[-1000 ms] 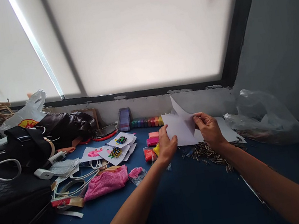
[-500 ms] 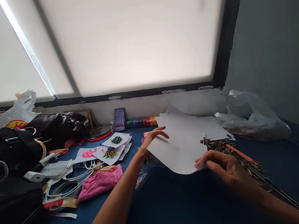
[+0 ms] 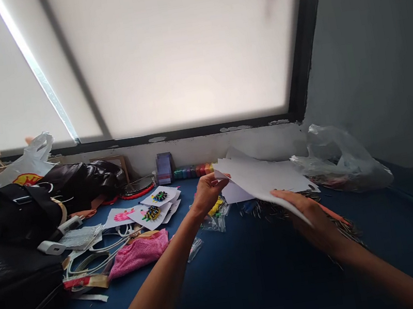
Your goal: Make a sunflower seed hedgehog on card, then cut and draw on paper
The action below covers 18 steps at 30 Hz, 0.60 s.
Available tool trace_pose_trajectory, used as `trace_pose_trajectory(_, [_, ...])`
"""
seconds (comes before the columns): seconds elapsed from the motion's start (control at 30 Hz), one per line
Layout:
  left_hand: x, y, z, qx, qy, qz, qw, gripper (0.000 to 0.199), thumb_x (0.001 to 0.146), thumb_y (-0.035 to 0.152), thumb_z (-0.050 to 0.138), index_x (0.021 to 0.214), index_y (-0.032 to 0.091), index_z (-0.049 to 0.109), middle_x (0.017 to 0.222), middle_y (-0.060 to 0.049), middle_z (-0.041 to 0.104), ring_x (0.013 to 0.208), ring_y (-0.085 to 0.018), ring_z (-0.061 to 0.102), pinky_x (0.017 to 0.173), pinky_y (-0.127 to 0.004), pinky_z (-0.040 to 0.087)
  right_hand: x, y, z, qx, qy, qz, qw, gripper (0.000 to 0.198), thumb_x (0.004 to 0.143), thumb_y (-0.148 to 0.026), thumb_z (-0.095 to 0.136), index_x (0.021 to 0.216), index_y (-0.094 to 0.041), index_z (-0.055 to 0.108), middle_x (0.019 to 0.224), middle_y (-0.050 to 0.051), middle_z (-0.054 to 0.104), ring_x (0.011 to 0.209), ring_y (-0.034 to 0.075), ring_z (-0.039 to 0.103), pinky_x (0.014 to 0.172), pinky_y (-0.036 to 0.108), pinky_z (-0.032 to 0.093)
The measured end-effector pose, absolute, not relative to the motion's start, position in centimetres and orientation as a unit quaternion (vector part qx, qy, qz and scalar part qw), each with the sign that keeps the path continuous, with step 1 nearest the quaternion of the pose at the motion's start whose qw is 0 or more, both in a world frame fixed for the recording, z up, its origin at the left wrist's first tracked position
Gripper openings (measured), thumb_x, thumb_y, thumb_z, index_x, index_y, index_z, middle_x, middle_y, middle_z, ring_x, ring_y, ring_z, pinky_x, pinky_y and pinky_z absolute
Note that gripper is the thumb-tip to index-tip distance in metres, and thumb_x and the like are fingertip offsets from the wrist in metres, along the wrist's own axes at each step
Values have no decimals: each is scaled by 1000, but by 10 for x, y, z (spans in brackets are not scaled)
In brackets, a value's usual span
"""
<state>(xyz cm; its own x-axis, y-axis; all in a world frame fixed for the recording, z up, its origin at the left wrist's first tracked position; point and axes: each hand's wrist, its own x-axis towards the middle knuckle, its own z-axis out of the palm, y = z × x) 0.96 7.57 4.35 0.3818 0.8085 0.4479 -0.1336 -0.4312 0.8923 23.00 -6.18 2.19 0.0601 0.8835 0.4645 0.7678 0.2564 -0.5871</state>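
Observation:
A sheet of white paper [image 3: 252, 181] hangs between my two hands, tilted and bent, its near edge running down to the right. My left hand [image 3: 209, 191] pinches its left corner. Fingers of my right hand [image 3: 310, 216] are closed on the near right edge. More white paper [image 3: 292, 175] lies behind it on the table. Below the sheet and partly behind my right hand is a heap of thin dark pieces [image 3: 350, 236], with an orange-red stick [image 3: 334, 215] across it. Clear bags with yellow bits [image 3: 216, 213] lie just under my left hand.
Cards with colourful beaded shapes [image 3: 153, 212], a pink cloth [image 3: 139, 254] and white cables [image 3: 94, 261] lie to the left, beside black bags [image 3: 17, 294]. A clear plastic bag [image 3: 345, 164] sits at right. Several coloured blocks [image 3: 193, 171] line the wall.
The sheet has swung from facing me to a flatter tilt, showing its edge. My left hand now pinches its corner instead of lying along it; my right hand has moved right.

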Motion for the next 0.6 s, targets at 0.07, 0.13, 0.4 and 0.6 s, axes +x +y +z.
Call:
trace_pose_trajectory(0.07, [12,70,49,688,242,505,462,26,72,35,71,89,15,74,96,-7,72,92,-22,65,86,-35,51,235,-60,30,-620,-648,67,437,45,93,-47,36,112,-21,68,97,9,74,89,29,68,77,42,55])
trace_pose_trajectory(0.13, [11,65,54,711,235,493,443,27,75,34,70,94,16,74,97,-6,72,89,-21,65,85,-36,52,240,-62,33,-633,-620,65,459,46,93,-51,36,104,-22,70,75,5,72,71,26,67,60,36,54])
trace_pose_trajectory(0.4, [-28,39,46,834,228,277,419,16,76,26,69,87,17,76,92,-7,73,87,-21,66,81,-30,51,243,-99,15,-611,-650,106,438,36,83,-52,57,102,-26,74,98,7,75,86,29,70,71,39,57])
trace_pose_trajectory(0.6, [-45,10,29,816,243,211,481,22,80,28,66,96,17,75,100,-7,72,96,-23,65,86,-31,51,240,-103,6,-574,-705,122,398,35,80,-57,59,89,-29,77,103,7,75,99,29,69,90,47,54])
